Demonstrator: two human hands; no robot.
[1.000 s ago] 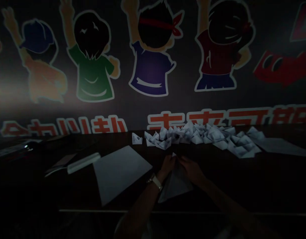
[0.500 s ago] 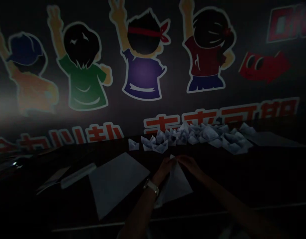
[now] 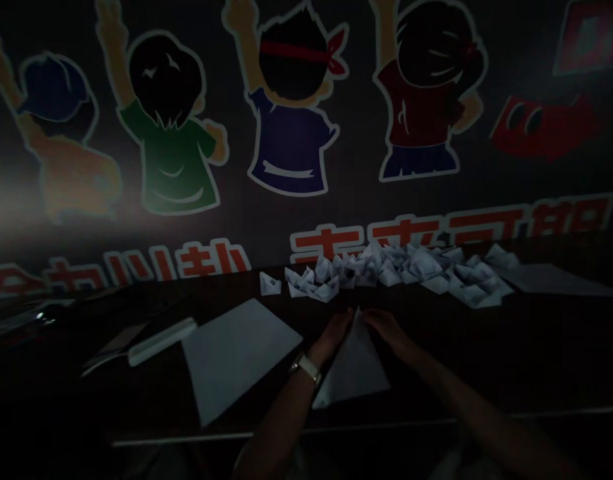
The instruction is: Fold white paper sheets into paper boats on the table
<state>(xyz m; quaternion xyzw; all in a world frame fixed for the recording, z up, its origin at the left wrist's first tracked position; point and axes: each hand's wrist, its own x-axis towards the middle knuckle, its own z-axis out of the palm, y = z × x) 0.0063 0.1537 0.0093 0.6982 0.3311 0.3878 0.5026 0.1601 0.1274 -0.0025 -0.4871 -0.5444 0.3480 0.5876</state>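
In dim light a white sheet folded into a triangle [image 3: 354, 367] lies on the dark table [image 3: 486, 360], its tip pointing away from me. My left hand [image 3: 334, 332], a watch on its wrist, presses the paper's left edge near the tip. My right hand [image 3: 386, 328] pinches the right edge beside the tip. Both sets of fingers are closed on the paper.
A flat stack of white paper [image 3: 236, 353] lies to the left. A heap of several folded paper boats [image 3: 386, 270] runs along the far edge. A white bar-shaped object [image 3: 161, 332] and another sheet [image 3: 551, 280] also lie on the table. A cartoon mural covers the wall.
The folded paper's tip now stands sharper between my fingers, and my hands have shifted slightly along its edges. The view has swung a little.
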